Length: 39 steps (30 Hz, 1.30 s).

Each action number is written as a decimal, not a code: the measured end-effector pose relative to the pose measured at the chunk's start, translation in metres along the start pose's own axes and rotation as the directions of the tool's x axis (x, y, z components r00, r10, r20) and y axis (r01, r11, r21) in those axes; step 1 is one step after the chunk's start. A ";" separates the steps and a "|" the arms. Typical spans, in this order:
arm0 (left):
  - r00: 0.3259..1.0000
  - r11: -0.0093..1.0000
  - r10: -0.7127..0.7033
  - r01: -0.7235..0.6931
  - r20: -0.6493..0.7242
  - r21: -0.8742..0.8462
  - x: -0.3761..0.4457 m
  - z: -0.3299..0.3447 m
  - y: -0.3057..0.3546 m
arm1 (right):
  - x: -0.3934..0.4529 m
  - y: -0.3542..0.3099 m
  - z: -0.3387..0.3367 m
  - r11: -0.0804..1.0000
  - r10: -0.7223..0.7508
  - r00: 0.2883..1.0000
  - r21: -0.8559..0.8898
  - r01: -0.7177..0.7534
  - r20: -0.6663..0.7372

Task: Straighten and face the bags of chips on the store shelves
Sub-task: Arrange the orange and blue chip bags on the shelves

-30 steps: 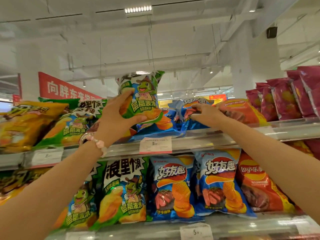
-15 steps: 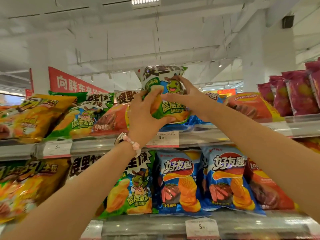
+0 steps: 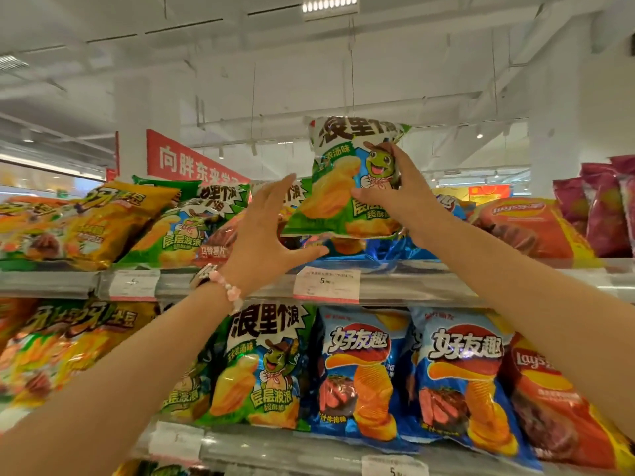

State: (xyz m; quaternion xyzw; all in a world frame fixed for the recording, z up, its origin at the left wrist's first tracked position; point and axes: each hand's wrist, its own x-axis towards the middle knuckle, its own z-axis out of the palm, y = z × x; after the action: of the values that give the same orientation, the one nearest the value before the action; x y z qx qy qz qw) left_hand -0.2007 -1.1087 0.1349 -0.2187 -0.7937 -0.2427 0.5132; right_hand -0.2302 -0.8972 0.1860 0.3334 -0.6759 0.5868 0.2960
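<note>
Right hand (image 3: pixel 395 197) gripped the shiny green turtle-print chip bag (image 3: pixel 347 176) upright above the top metal shelf (image 3: pixel 412 283); left hand (image 3: pixel 264 231), fingers spread open, sat at its 8 o'clock.

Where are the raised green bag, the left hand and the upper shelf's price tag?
Green bag (image 3: pixel 338 187): head view, on the chip picture left of the turtle.
Left hand (image 3: pixel 263 231): head view, back of the hand.
Price tag (image 3: pixel 326 283): head view, middle of the label.
</note>
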 end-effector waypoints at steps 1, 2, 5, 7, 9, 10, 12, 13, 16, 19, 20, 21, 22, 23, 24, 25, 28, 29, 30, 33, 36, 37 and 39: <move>0.999 0.998 -0.029 0.030 -0.018 0.048 -0.002 -0.006 -0.010 | 0.001 0.002 -0.003 1.000 -0.003 1.000 0.025 0.003 -0.012; 0.997 0.993 -0.067 0.069 -0.032 0.093 -0.003 -0.012 -0.020 | 0.002 0.003 -0.005 0.999 -0.001 1.000 0.044 0.002 -0.024; 0.978 0.961 -0.210 0.208 -0.011 0.184 -0.001 -0.025 -0.044 | 0.001 0.007 -0.011 0.999 0.017 0.999 0.052 -0.015 -0.040; 0.946 0.922 -0.321 0.299 0.054 0.245 0.006 -0.030 -0.058 | 0.001 0.009 -0.011 0.999 0.020 0.999 0.038 -0.019 -0.026; 0.901 0.880 -0.411 0.352 0.138 0.319 0.011 -0.033 -0.070 | 0.000 0.010 -0.011 0.999 0.014 1.000 0.031 -0.013 -0.023; 0.881 0.867 -0.439 0.364 0.177 0.340 0.014 -0.032 -0.076 | 0.000 0.010 -0.010 1.000 0.008 1.000 0.028 -0.007 -0.025; 0.846 0.854 -0.476 0.381 0.238 0.354 0.017 -0.031 -0.085 | -0.001 0.011 -0.009 1.000 0.001 1.000 0.016 -0.001 -0.021; 0.834 0.851 -0.485 0.380 0.262 0.363 0.018 -0.029 -0.089 | -0.001 0.012 -0.008 1.000 0.002 1.000 0.006 -0.001 -0.020; 0.814 0.870 -0.472 0.370 0.338 0.325 0.020 -0.028 -0.099 | -0.001 0.014 -0.002 1.000 0.010 0.999 -0.004 -0.011 -0.035; 0.825 0.897 -0.437 0.372 0.358 0.237 0.021 -0.029 -0.100 | 0.000 0.014 0.006 0.999 0.024 0.996 0.029 -0.022 -0.082; 0.842 0.908 -0.416 0.361 0.343 0.215 0.021 -0.029 -0.100 | 0.001 0.015 0.009 0.999 0.034 0.994 0.038 -0.030 -0.104; 0.864 0.920 -0.388 0.344 0.321 0.187 0.019 -0.028 -0.100 | 0.001 0.015 0.011 0.998 0.049 0.991 0.043 -0.044 -0.128; 0.885 0.933 -0.358 0.326 0.297 0.153 0.018 -0.027 -0.100 | 0.002 0.015 0.013 0.998 0.064 0.986 0.039 -0.058 -0.151; 0.903 0.944 -0.330 0.311 0.276 0.112 0.017 -0.027 -0.100 | 0.002 0.015 0.015 0.997 0.071 0.983 0.028 -0.067 -0.171; 0.914 0.950 -0.311 0.306 0.261 0.057 0.017 -0.027 -0.101 | 0.002 0.014 0.017 0.998 0.068 0.980 0.014 -0.066 -0.186; 0.921 0.950 -0.299 0.311 0.251 -0.008 0.017 -0.028 -0.102 | 0.002 0.014 0.019 0.998 0.058 0.978 0.002 -0.059 -0.199; 0.941 0.935 -0.288 0.316 0.175 -0.161 0.019 -0.034 -0.106 | 0.005 0.010 0.027 0.999 0.018 0.967 -0.035 -0.028 -0.254; 0.951 0.934 -0.282 0.303 0.128 -0.191 0.020 -0.037 -0.108 | 0.007 0.009 0.029 0.999 -0.004 0.958 -0.053 -0.012 -0.287; 0.957 0.931 -0.279 0.289 0.077 -0.222 0.021 -0.041 -0.108 | 0.007 0.007 0.031 0.998 -0.030 0.946 -0.070 0.008 -0.324; 0.963 0.915 -0.267 0.242 -0.035 -0.322 0.025 -0.057 -0.107 | 0.011 0.004 0.038 0.995 -0.075 0.913 -0.092 0.041 -0.401; 0.967 0.907 -0.247 0.206 -0.068 -0.366 0.025 -0.074 -0.108 | 0.015 0.003 0.051 0.988 -0.048 0.930 -0.156 -0.010 -0.365; 0.969 0.914 -0.237 0.197 -0.074 -0.355 0.025 -0.079 -0.109 | 0.016 0.003 0.059 0.984 -0.032 0.939 -0.175 -0.030 -0.342; 0.971 0.925 -0.225 0.188 -0.078 -0.329 0.022 -0.088 -0.112 | 0.018 0.004 0.077 0.979 -0.008 0.956 -0.199 -0.052 -0.292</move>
State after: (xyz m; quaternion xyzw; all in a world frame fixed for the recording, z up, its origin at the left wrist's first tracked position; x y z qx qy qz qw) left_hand -0.2139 -1.2480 0.1687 -0.1998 -0.7319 -0.4327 0.4869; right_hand -0.2451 -0.9747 0.1872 0.2035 -0.6854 0.5601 0.4184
